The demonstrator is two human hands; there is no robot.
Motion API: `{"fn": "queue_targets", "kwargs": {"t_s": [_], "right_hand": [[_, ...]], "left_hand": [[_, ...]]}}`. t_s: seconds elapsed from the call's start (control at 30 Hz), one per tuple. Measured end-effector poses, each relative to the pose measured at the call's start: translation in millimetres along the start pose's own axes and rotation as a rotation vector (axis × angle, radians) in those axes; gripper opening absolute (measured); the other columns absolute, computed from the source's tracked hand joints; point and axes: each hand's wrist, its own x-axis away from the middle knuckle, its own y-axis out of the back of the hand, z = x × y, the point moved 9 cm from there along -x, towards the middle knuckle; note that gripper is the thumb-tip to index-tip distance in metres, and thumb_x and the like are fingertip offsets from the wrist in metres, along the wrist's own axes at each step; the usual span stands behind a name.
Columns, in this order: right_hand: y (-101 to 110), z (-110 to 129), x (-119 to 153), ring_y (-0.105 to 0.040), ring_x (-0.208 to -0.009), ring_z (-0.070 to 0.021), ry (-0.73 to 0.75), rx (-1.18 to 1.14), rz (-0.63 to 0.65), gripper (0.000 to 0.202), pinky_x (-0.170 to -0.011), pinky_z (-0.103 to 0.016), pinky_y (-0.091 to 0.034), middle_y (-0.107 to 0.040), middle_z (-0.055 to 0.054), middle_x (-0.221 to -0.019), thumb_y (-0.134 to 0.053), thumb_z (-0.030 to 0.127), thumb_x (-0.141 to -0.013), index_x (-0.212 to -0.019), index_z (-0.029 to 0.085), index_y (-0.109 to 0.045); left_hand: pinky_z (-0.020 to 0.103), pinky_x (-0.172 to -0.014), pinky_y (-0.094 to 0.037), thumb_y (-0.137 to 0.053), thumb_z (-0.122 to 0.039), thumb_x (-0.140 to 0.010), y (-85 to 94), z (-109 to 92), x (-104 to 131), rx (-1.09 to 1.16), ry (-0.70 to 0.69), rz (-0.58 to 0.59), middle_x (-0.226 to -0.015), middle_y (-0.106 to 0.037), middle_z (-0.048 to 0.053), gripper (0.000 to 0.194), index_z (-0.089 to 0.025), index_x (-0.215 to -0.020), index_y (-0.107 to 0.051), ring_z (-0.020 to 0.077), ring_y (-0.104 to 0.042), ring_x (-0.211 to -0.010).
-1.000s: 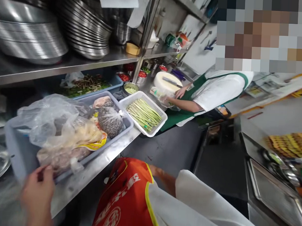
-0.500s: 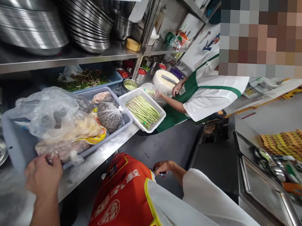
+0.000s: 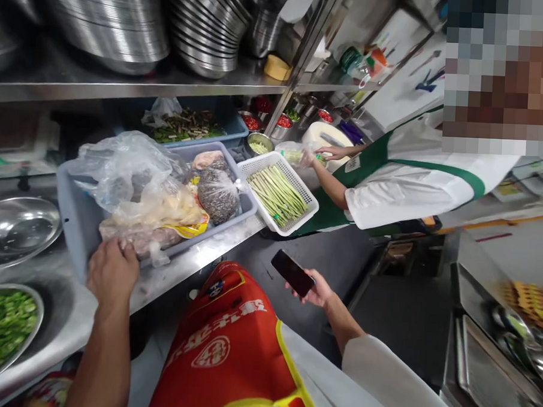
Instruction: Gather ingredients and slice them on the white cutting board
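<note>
My left hand (image 3: 113, 271) is curled over the front rim of a grey-blue bin (image 3: 75, 231), its fingertips beside a clear bag of pale meat (image 3: 150, 237). Inside the bin are also a puffed-up plastic bag (image 3: 124, 167), a tied bag of dark grainy food (image 3: 218, 195) and a yellow packet (image 3: 196, 225). My right hand (image 3: 315, 287) is closed around a black phone (image 3: 292, 273), held above the floor with its dark screen up.
A white basket (image 3: 307, 214) of long green stalks adjoins the bin. A co-worker in a green apron (image 3: 372, 160) handles a bagged bundle behind it. Metal bowls (image 3: 108, 25) stand stacked on the shelf. At left are an empty steel bowl (image 3: 18, 231) and chopped greens (image 3: 7, 330).
My right hand has come up from beside my apron with the phone, now plainly visible. The view has shifted, showing more counter at left. My left hand stays at the bin's rim.
</note>
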Motion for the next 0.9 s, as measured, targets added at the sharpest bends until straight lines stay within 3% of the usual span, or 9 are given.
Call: {"fn": "queue_targets", "kwargs": {"t_s": [0.1, 0.23, 0.3, 0.33, 0.5, 0.67, 0.9], "right_hand": [[-40, 32, -2, -0.073, -0.087, -0.0259, 0.161, -0.267, 0.139, 0.062, -0.043, -0.026, -0.052, -0.065, -0.025, -0.131, -0.039, 0.053, -0.081, -0.123, 0.011, -0.055], [-90, 78, 2, -0.066, -0.120, -0.0341, 0.308, -0.427, 0.250, 0.065, -0.074, -0.045, -0.065, -0.058, -0.021, -0.145, -0.049, 0.037, -0.075, -0.136, 0.015, -0.048], [-108, 100, 3, -0.065, -0.124, -0.0353, 0.384, -0.425, 0.285, 0.066, -0.085, -0.052, -0.063, -0.061, -0.018, -0.142, -0.055, 0.032, -0.073, -0.136, 0.016, -0.048], [-114, 110, 3, -0.066, -0.122, -0.0356, 0.421, -0.410, 0.298, 0.065, -0.083, -0.052, -0.064, -0.064, -0.017, -0.138, -0.059, 0.030, -0.071, -0.135, 0.017, -0.050], [-130, 142, -8, -0.073, -0.109, -0.0334, 0.557, -0.338, 0.284, 0.061, -0.059, -0.039, -0.067, -0.074, -0.010, -0.116, -0.069, 0.020, -0.070, -0.129, 0.021, -0.051], [-144, 163, -15, -0.075, -0.103, -0.0278, 0.622, -0.313, 0.258, 0.065, -0.063, -0.038, -0.069, -0.074, -0.005, -0.115, -0.070, 0.012, -0.068, -0.128, 0.025, -0.050], [-162, 191, -21, -0.072, -0.110, -0.0276, 0.636, -0.293, 0.309, 0.077, -0.074, -0.041, -0.068, -0.071, -0.007, -0.123, -0.070, 0.006, -0.061, -0.132, 0.025, -0.048]], "left_hand": [[0.055, -0.110, -0.046, -0.040, -0.036, -0.100, -1.0, -1, 2, 0.001, 0.005, -0.008, -0.144, -0.056, 0.023, 0.050, -0.008, -0.137, -0.057, 0.0395, -0.056, -0.130], [0.056, -0.111, -0.045, -0.043, -0.033, -0.099, -0.9, -4, 9, 0.002, 0.022, 0.010, -0.146, -0.054, 0.023, 0.050, -0.009, -0.140, -0.054, 0.0404, -0.054, -0.132], [0.055, -0.113, -0.044, -0.044, -0.032, -0.097, -1.4, -5, 16, 0.012, 0.024, 0.016, -0.148, -0.052, 0.023, 0.050, -0.009, -0.141, -0.053, 0.0400, -0.052, -0.133], [0.054, -0.114, -0.042, -0.045, -0.032, -0.097, -2.2, -5, 20, 0.019, 0.028, 0.018, -0.149, -0.052, 0.022, 0.051, -0.009, -0.142, -0.053, 0.0398, -0.051, -0.134], [0.051, -0.116, -0.038, -0.046, -0.033, -0.096, -5.6, -3, 40, 0.043, 0.033, 0.002, -0.153, -0.046, 0.023, 0.058, -0.009, -0.148, -0.047, 0.0385, -0.045, -0.140], [0.051, -0.117, -0.037, -0.048, -0.032, -0.095, -7.6, -2, 44, 0.038, 0.059, 0.016, -0.155, -0.045, 0.023, 0.059, -0.009, -0.149, -0.046, 0.0381, -0.044, -0.142], [0.052, -0.121, -0.033, -0.048, -0.032, -0.097, -13.3, 4, 41, 0.038, 0.078, 0.053, -0.157, -0.042, 0.024, 0.059, -0.008, -0.151, -0.045, 0.0381, -0.041, -0.145]]}}
